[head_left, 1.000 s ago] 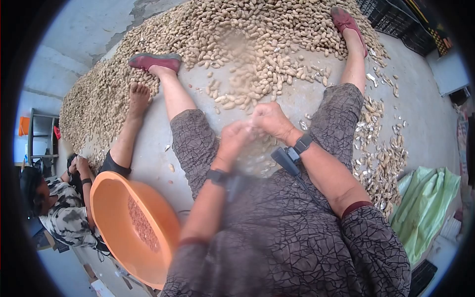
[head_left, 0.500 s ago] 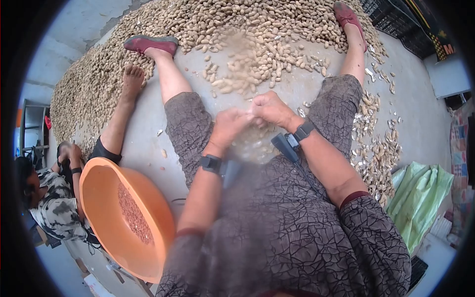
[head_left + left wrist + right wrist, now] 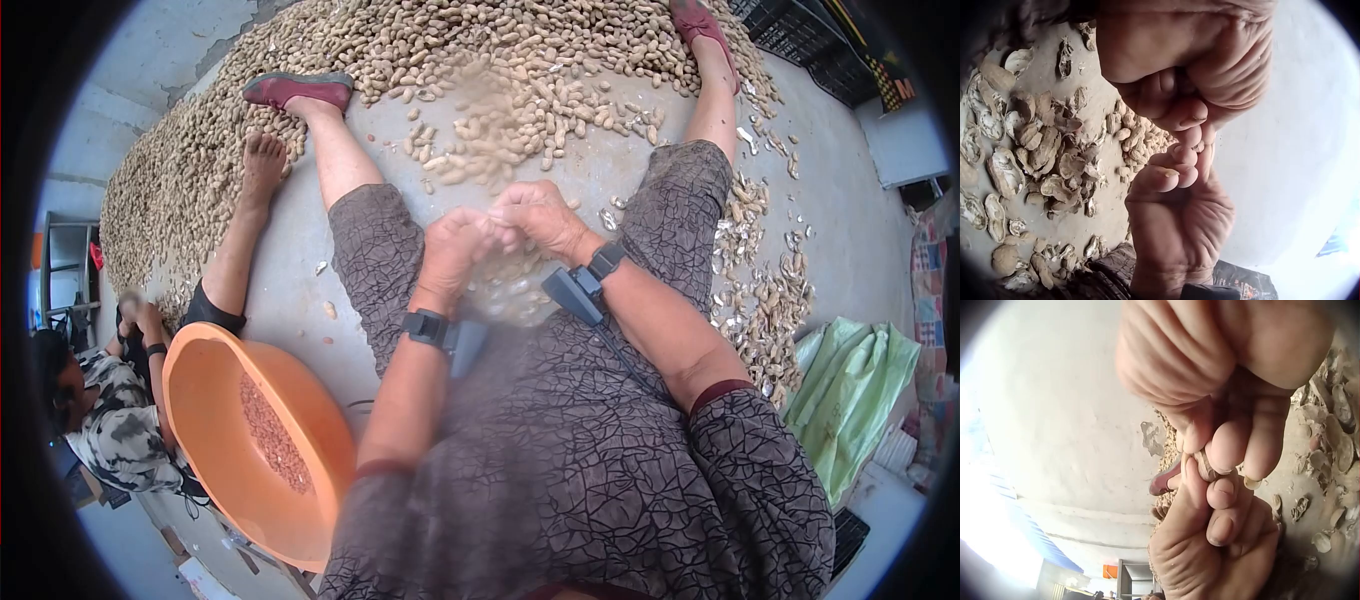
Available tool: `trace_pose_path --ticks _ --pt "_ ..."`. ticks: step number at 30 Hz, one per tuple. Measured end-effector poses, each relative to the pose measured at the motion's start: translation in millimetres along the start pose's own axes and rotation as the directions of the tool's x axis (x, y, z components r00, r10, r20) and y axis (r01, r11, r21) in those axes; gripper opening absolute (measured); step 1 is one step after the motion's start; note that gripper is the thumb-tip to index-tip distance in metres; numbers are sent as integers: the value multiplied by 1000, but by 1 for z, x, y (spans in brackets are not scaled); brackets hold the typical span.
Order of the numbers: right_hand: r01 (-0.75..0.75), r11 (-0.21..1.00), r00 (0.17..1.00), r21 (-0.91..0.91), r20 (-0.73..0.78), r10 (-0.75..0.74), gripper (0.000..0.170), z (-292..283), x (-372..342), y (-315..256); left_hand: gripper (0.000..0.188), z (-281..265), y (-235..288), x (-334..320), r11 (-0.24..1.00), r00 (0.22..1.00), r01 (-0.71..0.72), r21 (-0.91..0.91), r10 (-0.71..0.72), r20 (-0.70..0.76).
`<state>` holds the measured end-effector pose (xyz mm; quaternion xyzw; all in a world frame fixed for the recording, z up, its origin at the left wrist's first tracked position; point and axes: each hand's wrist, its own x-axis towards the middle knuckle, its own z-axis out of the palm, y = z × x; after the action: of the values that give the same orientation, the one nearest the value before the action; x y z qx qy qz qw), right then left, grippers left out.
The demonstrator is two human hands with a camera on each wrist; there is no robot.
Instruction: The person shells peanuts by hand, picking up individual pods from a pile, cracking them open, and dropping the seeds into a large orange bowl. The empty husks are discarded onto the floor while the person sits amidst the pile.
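Both hands meet fingertip to fingertip in front of the lap. My left hand (image 3: 452, 255) and my right hand (image 3: 543, 220) pinch a peanut (image 3: 1205, 469) between thumbs and curled fingers; in the right wrist view its brown shell shows between them, mostly covered. Below the hands, cracked peanut shells (image 3: 1047, 147) lie scattered on the floor between the legs. A big heap of unshelled peanuts (image 3: 440, 45) spreads ahead, around the feet.
An orange basin (image 3: 210, 420) holding reddish kernels (image 3: 272, 435) stands at the left. Behind it another person (image 3: 125, 400) sits by the heap. More shells (image 3: 760, 300) and a green sack (image 3: 850, 400) lie to the right. Black crates (image 3: 800, 45) stand at the back right.
The hands stay together, shifting slightly left and up in the view, with the left hand's fingers turning. The head view has moved a little, so the basin appears farther left.
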<state>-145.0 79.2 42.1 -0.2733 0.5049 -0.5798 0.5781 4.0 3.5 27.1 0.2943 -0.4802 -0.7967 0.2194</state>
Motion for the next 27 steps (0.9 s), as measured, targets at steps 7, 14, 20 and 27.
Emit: trace_pose_path --ticks 7,14,20,27 --pt "31 993 999 114 -36 -27 12 6 4 4 14 10 13 -7 998 999 -17 -61 15 -28" --pt "15 1000 1000 -9 -28 -15 13 12 -7 1 9 6 7 -12 1000 998 14 -8 -15 -60" --pt "83 995 996 61 -23 -82 12 12 4 6 13 17 6 -5 946 996 -59 -318 34 -85" --pt "81 997 996 3 -33 -80 11 14 5 3 20 13 7 -1 928 985 32 -371 -92 -146"
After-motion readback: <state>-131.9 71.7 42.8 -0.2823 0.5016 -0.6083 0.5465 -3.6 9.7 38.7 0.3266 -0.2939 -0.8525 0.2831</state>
